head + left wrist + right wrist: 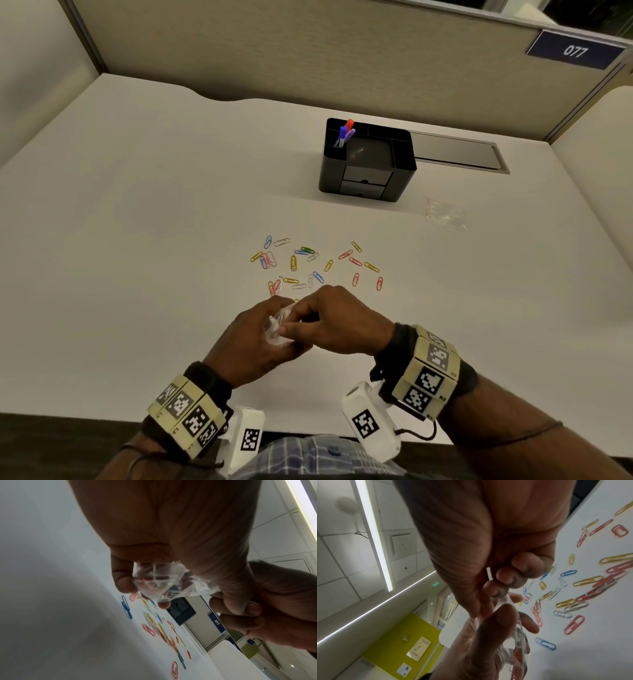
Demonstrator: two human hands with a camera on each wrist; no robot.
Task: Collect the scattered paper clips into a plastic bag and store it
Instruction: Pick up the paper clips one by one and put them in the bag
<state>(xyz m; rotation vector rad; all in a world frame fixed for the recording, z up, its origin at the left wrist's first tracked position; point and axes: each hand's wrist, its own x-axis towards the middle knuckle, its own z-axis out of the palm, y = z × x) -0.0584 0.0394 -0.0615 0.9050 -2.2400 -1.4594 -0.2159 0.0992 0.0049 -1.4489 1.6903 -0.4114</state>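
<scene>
Both hands meet just above the white desk, near its front edge. My left hand (263, 329) grips a small clear plastic bag (279, 323) with some paper clips inside; the bag (164, 582) shows crumpled between its fingers. My right hand (308, 317) pinches the same bag (513, 642) at its top with thumb and fingertips. Several coloured paper clips (308, 265) lie scattered on the desk just beyond the hands, and the clips (154, 626) (583, 592) show in both wrist views.
A black desk organiser (368, 161) with pens and two small drawers stands at the back centre. A second clear bag with a red strip (445, 214) lies to its right. A grey cable tray (459, 154) is set into the desk behind it.
</scene>
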